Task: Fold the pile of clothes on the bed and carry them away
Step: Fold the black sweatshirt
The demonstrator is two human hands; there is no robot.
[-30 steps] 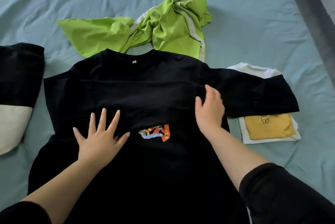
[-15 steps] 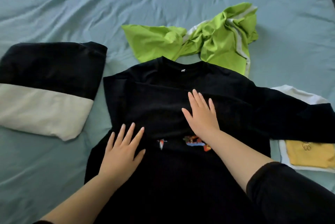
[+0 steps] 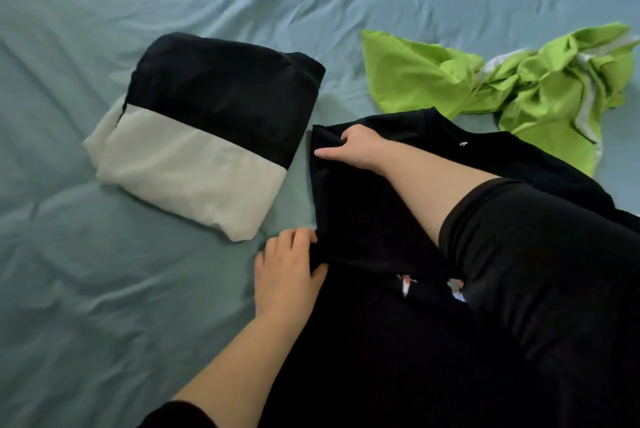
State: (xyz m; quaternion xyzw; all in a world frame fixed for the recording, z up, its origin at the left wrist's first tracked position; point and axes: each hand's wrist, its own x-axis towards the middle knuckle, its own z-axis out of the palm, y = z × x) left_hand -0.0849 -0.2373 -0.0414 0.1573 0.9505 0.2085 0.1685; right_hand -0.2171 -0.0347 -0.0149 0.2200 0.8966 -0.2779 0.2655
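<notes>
A black T-shirt with a small coloured print lies flat on the bed in front of me. My right hand reaches across to its left shoulder corner and pinches the fabric there. My left hand grips the shirt's left edge lower down, fingers curled around the cloth. My right forearm and black sleeve cover much of the shirt's middle. A crumpled lime-green garment with white stripes lies beyond the shirt at the right.
A folded black-and-cream garment rests on the teal bedsheet just left of the shirt. The sheet is wrinkled and stretches wide to the left and far side.
Both hands left the shirt's chest and moved to its left edge, closing on the fabric. The view swung left, so the folded white and yellow pile at the right is out of frame.
</notes>
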